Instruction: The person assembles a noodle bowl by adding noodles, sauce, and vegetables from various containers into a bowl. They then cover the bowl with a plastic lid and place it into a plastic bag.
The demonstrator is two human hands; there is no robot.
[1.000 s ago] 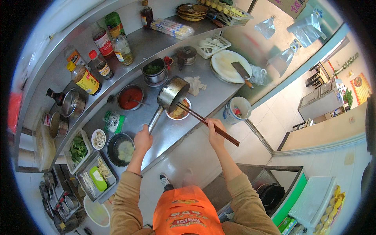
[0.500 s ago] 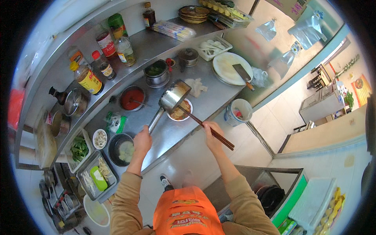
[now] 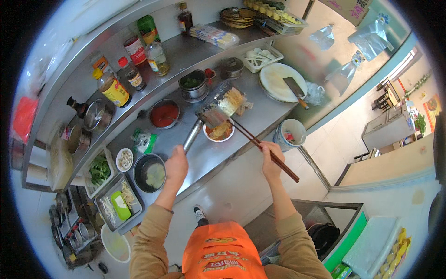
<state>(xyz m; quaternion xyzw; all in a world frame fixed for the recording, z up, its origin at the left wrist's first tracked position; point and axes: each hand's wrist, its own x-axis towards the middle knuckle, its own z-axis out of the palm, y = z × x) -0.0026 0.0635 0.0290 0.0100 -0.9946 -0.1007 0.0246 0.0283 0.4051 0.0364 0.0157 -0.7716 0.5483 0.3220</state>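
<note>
My left hand [image 3: 176, 165] is closed around the handle of a metal saucepan [image 3: 225, 108], which is tilted on its side above the counter. The pan is smeared by motion. Just below it stands a white bowl [image 3: 222, 140] with reddish-brown food in it; the pan hides its far part. In my right hand [image 3: 272, 157] I grip a pair of dark wooden chopsticks [image 3: 284, 168]. Their tips point toward the pan's underside and the bowl, and I cannot tell whether they touch the food. Behind the pan lies a crumpled pale cloth [image 3: 244, 109], partly covered.
Left of the pan stand a pot of red sauce [image 3: 164, 114] and a dark pot with pale slices [image 3: 149, 172]. A cleaver [image 3: 294, 88] rests on a round white board [image 3: 274, 80] at right. A bucket [image 3: 289, 133] stands beyond the counter edge. Bottles line the shelf [image 3: 169, 69].
The saucepan has rolled further onto its side over the bowl and blurs with motion. My right hand and the chopsticks have drawn a little to the right. The whole view has shifted slightly.
</note>
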